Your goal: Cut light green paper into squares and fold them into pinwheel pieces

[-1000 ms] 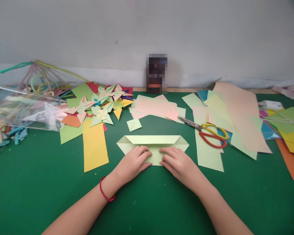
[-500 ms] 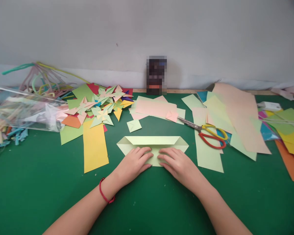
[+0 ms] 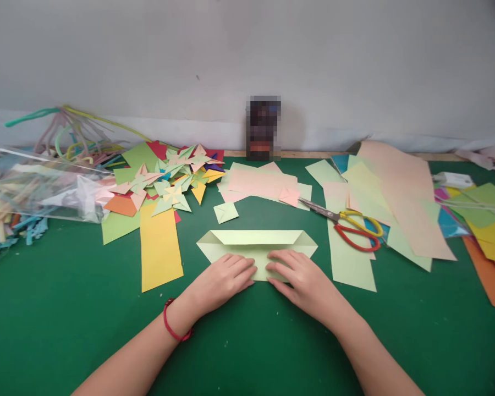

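Observation:
A light green sheet of paper (image 3: 262,256) lies in front of me, its far edge folded over in a flap (image 3: 256,237) with slanted corners. My left hand (image 3: 226,280) holds the near left part, fingers bent over the paper and close together. On the near right part, my right hand (image 3: 299,278) holds the same sheet, its fingertips resting on top and its thumb by the near edge. A narrow strip of paper shows between the two hands. Just beyond the sheet lies a small folded green square (image 3: 226,212).
Scissors (image 3: 338,217) with yellow and red handles rest on loose sheets (image 3: 350,253) to the right. Folded paper stars (image 3: 171,192) and a yellow strip (image 3: 160,247) lie left, beside a clear bag (image 3: 53,187). A blurred dark object (image 3: 264,129) stands against the wall.
My left hand has shifted slightly toward me and left, with its fingers closer together and its thumb less visible. My right hand and the sheet look almost the same.

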